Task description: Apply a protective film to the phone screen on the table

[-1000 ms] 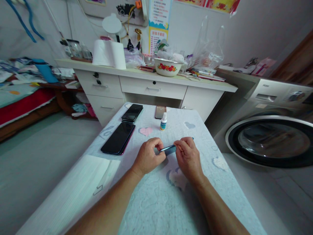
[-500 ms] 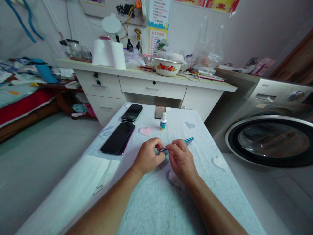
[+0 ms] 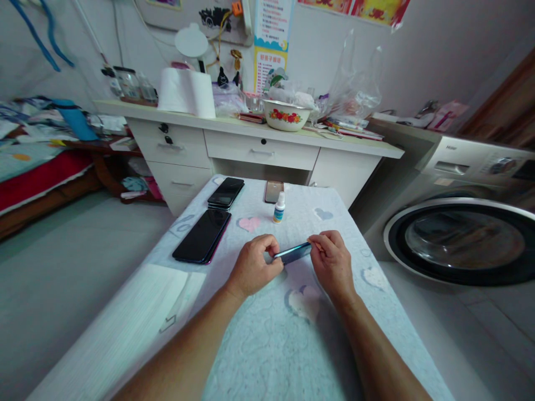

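Note:
A thin blue phone (image 3: 295, 253) is tilted on its edge between my hands, over the cloth-covered table (image 3: 267, 345). The fingers of my left hand (image 3: 256, 265) pinch its left end. At its right end, my right hand (image 3: 332, 262) closes thumb and fingers on the top corner. Beyond them a small white spray bottle (image 3: 279, 208) with a blue and orange label stands upright. Left of my hands lies a large dark phone (image 3: 203, 236) on top of another with a pinkish edge. Behind that pair is a stack of phones (image 3: 226, 192).
A brownish phone (image 3: 274, 191) lies near the table's far edge. Behind the table stands a white desk (image 3: 259, 150) bearing a flowered bowl (image 3: 286, 116) and paper rolls (image 3: 186, 93). A washing machine (image 3: 463, 211) stands at the right.
My right hand has moved right along the phone to its far end, exposing the phone's middle. My left hand has stayed nearly still at the left end.

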Tool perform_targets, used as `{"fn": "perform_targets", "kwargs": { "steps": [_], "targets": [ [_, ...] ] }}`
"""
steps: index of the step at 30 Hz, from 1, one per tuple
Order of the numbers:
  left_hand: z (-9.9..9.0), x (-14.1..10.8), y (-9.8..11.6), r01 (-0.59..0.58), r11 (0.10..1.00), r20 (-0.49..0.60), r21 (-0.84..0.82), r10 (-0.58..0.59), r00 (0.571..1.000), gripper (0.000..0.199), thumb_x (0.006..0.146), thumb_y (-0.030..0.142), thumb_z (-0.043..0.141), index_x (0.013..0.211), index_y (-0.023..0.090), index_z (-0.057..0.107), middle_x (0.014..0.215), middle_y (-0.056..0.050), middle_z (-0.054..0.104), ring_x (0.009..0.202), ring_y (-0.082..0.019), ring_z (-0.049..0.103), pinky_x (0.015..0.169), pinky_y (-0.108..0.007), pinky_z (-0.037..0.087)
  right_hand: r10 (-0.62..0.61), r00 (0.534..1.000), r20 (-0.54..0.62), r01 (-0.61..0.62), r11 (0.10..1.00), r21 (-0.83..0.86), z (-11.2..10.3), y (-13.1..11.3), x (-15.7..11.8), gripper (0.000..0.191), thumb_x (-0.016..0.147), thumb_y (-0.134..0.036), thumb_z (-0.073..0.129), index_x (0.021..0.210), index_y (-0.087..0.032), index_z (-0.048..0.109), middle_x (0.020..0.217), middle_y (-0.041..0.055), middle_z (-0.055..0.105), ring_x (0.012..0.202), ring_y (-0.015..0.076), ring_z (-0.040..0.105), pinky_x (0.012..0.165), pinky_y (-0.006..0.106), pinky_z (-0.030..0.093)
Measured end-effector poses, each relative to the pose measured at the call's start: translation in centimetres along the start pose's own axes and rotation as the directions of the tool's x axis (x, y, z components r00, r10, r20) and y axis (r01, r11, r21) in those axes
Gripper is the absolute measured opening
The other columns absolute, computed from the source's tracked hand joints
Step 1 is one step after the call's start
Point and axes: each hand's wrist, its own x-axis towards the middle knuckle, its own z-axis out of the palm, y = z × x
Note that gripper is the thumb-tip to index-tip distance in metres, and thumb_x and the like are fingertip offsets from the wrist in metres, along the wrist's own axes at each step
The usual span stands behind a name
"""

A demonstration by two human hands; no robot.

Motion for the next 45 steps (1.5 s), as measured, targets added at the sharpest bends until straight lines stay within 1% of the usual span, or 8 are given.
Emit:
{"fn": "perform_targets", "kwargs": {
  "steps": [11,19,24,32,36,40,45],
  "targets": [
    [0.1,-0.1,-0.3,-0.013,1.000,-0.005,-0.004,0.013,1.000,0.008,0.065,0.011,0.053,0.066,0.018,0.050,0.065,0.004,0.052,0.065,-0.012,0.050,0.064,-0.023,0.038,0.088,0.988,-0.126,-0.104,0.986,-0.127,-0.6,2.2,0.7,0.016,0.084,-0.021,0.052,0.086,-0.018,0.068,0.084,0.0040,0.056,0.073,0.0155,0.057,0.069,0.029,0.048],
    [0.0,-0.1,-0.3,-0.003,1.000,-0.005,-0.006,0.003,1.000,0.008,0.065,0.011,0.054,0.065,0.018,0.049,0.065,0.004,0.051,0.066,-0.012,0.050,0.063,-0.023,0.038,0.107,0.984,-0.143,-0.127,0.982,-0.140,-0.6,2.5,0.8,0.017,0.084,-0.021,0.051,0.085,-0.018,0.068,0.083,0.0044,0.056,0.073,0.0165,0.056,0.068,0.030,0.047],
    [0.1,-0.1,-0.2,0.007,1.000,-0.010,-0.012,-0.008,1.000,0.008,0.064,0.011,0.053,0.064,0.018,0.049,0.064,0.004,0.051,0.065,-0.012,0.049,0.063,-0.023,0.038,0.082,0.991,-0.106,-0.092,0.991,-0.094,-0.2,1.6,0.5,0.018,0.086,-0.019,0.049,0.088,-0.019,0.067,0.086,0.0044,0.055,0.076,0.0158,0.056,0.069,0.030,0.048],
    [0.2,-0.1,0.0,0.010,1.000,0.002,-0.019,-0.010,1.000,0.008,0.064,0.012,0.053,0.066,0.019,0.048,0.066,0.004,0.051,0.067,-0.012,0.050,0.065,-0.023,0.038,-0.003,1.000,0.027,0.003,1.000,0.002,0.5,-1.2,-0.5,0.020,0.087,-0.014,0.046,0.094,-0.020,0.065,0.090,0.0046,0.052,0.077,0.0142,0.055,0.068,0.026,0.048],
    [0.3,-0.1,-0.1,0.005,1.000,0.013,-0.019,-0.005,1.000,0.009,0.065,0.012,0.054,0.066,0.019,0.048,0.065,0.004,0.050,0.066,-0.012,0.049,0.065,-0.023,0.038,-0.066,0.993,0.094,0.063,0.997,0.038,0.8,-2.3,-0.9,0.022,0.086,-0.010,0.047,0.096,-0.019,0.064,0.092,0.0053,0.052,0.077,0.0140,0.055,0.067,0.025,0.047],
    [0.4,0.0,-0.2,-0.001,1.000,0.024,-0.016,0.002,1.000,0.010,0.065,0.012,0.053,0.067,0.019,0.047,0.066,0.004,0.050,0.067,-0.012,0.048,0.065,-0.024,0.038,-0.129,0.983,0.127,0.119,0.990,0.080,1.0,-3.0,-1.1,0.024,0.085,-0.008,0.047,0.098,-0.019,0.063,0.093,0.0054,0.051,0.077,0.0130,0.054,0.069,0.024,0.048],
    [0.4,-0.1,-0.1,0.001,1.000,0.025,-0.021,-0.001,1.000,0.011,0.065,0.011,0.053,0.066,0.019,0.046,0.065,0.004,0.049,0.066,-0.012,0.047,0.064,-0.024,0.038,-0.175,0.971,0.163,0.152,0.978,0.145,1.3,-3.5,-1.4,0.025,0.086,-0.008,0.046,0.100,-0.020,0.063,0.095,0.0053,0.051,0.076,0.0123,0.055,0.069,0.023,0.048]
  ]
}}
